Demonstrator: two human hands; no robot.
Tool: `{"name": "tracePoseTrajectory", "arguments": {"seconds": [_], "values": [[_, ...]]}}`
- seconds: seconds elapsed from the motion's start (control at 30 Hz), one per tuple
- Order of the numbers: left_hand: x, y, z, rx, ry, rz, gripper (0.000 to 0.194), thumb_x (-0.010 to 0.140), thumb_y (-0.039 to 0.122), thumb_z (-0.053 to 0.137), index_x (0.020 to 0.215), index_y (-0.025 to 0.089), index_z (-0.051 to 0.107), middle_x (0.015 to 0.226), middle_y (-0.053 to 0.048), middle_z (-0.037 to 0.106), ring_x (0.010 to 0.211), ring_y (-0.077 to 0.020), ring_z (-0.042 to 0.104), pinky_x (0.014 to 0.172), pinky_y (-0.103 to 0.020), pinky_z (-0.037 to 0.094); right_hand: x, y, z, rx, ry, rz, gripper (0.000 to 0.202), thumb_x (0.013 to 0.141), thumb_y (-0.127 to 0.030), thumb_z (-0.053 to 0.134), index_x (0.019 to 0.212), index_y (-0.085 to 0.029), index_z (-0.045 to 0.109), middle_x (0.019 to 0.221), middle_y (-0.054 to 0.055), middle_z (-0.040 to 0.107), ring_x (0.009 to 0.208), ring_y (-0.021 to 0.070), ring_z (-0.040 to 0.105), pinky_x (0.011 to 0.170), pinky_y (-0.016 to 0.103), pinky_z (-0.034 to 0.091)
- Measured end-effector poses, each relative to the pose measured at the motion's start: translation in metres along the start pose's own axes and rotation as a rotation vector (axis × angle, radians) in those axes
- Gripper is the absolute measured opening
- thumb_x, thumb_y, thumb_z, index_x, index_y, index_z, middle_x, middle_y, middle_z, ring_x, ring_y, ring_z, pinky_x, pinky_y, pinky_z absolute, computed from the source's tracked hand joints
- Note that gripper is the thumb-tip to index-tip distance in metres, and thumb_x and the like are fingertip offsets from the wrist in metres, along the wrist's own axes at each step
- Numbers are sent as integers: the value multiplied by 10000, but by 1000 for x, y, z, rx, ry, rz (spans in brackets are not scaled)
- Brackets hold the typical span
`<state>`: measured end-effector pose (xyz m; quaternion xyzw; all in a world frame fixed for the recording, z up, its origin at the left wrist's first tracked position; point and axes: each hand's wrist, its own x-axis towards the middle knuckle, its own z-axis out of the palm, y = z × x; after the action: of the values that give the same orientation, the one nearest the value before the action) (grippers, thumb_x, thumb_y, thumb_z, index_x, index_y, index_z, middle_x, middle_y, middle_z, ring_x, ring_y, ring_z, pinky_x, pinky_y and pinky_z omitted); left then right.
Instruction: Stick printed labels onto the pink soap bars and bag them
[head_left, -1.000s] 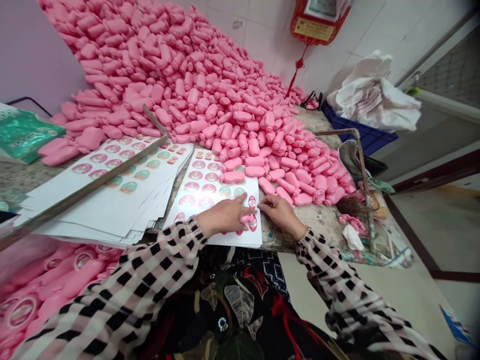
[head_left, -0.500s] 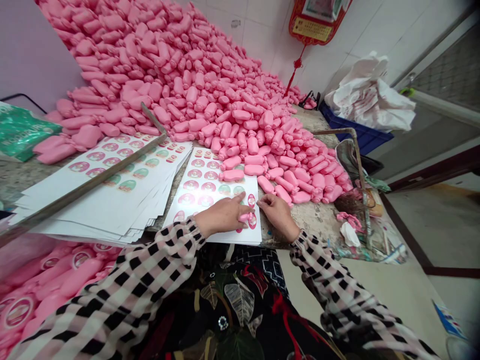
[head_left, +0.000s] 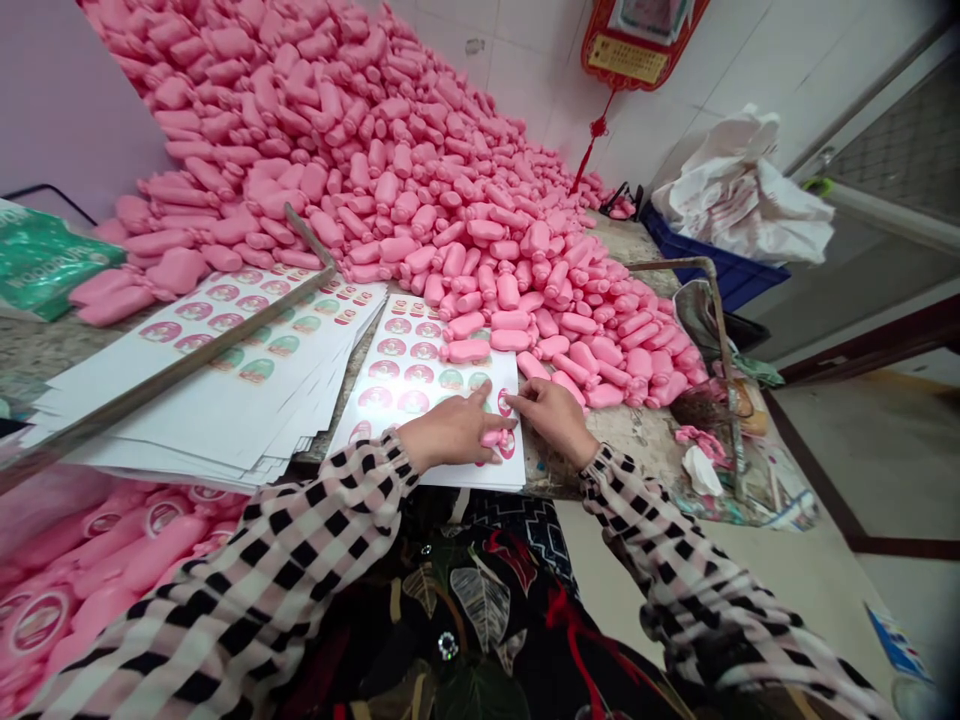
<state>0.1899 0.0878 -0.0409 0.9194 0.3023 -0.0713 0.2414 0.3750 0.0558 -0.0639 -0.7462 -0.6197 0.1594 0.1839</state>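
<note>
My left hand (head_left: 454,432) rests over the sticker sheet (head_left: 516,472), its fingers curled round a small pink bottle (head_left: 492,438) that is mostly covered. Its index finger reaches forward onto the paper. From the right, my right hand (head_left: 555,415) has thumb and forefinger pinched at the edge of an oval pink sticker (head_left: 503,402); whether the edge is lifted cannot be made out. Rows of pink and green labels cover the sheet, and a few bottles lie on its far right corner.
A large heap of pink bottles (head_left: 390,190) fills the back of the table. To the left, a metal bar (head_left: 187,362) lies across a stack of sticker sheets (head_left: 187,425). Labelled bottles (head_left: 112,570) sit below at left. A bent metal frame (head_left: 727,350) stands at the right edge.
My right hand has moved slightly left, its fingertips now over the oval sticker's edge. The left hand keeps the bottle in nearly the same place.
</note>
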Motion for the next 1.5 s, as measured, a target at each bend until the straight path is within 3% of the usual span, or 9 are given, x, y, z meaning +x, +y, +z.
{"name": "tracePoseTrajectory", "arguments": {"seconds": [0.27,0.47,0.57,0.63,0.7,0.83,0.93,1.1,1.5], "values": [[2,2,-1,-1,-23,-4,615,729,466,609,1317,420,437,1531,-77,117,1027,-280,567,921,-416,393,-9,-18,-6,-229,159,-113,218,810,-413,557,743,-212,613,817,25,634,688,152,534,544,276,268],[-3,-3,5,-70,77,29,566,717,424,637,1268,380,514,1461,-93,259,986,-277,574,882,-400,412,-8,-12,-21,45,208,-28,257,767,-453,596,696,-206,598,685,-6,610,606,132,509,535,260,294],[-8,-6,12,-216,231,86,479,750,435,612,1209,304,571,1351,-92,393,1049,-270,534,918,-383,393,-10,-6,-23,272,207,-1,297,736,-482,618,681,-191,594,622,-15,577,569,123,487,531,253,329],[-13,-5,16,-449,418,44,445,759,493,595,1124,239,605,1187,-93,505,1049,-256,522,916,-366,399,-16,-8,-22,448,232,-7,317,722,-493,632,684,-181,586,632,-9,572,571,121,479,536,250,355],[-18,-1,18,-840,559,-61,468,770,571,547,1057,205,596,930,-63,563,885,-212,568,802,-333,457,-25,-17,-20,597,248,-30,316,718,-485,642,688,-178,575,653,-5,571,578,117,472,536,246,370],[-23,13,15,-1764,487,-166,547,779,686,414,981,193,540,649,12,489,497,-114,482,488,-259,437,-43,-46,-16,741,168,-67,281,720,-447,661,681,-184,571,626,-24,552,525,96,447,495,233,360],[-23,19,15,-2062,467,-168,535,757,687,453,907,181,538,685,-6,524,511,-118,508,452,-252,441,-50,-59,-9,725,100,-80,287,721,-465,659,684,-191,581,609,-25,561,498,96,460,485,236,371],[-20,18,23,-2131,461,-124,549,781,652,457,972,152,579,683,-21,543,514,-125,525,464,-271,471,-52,-61,0,631,102,-92,311,732,-506,632,683,-203,586,594,-5,594,541,130,530,506,249,405],[-16,13,32,-2078,407,-35,633,759,712,399,1008,157,577,597,2,518,450,-128,514,466,-279,459,-56,-65,1,556,109,-130,287,778,-485,608,710,-207,594,676,-11,627,492,98,531,546,247,431]]}}
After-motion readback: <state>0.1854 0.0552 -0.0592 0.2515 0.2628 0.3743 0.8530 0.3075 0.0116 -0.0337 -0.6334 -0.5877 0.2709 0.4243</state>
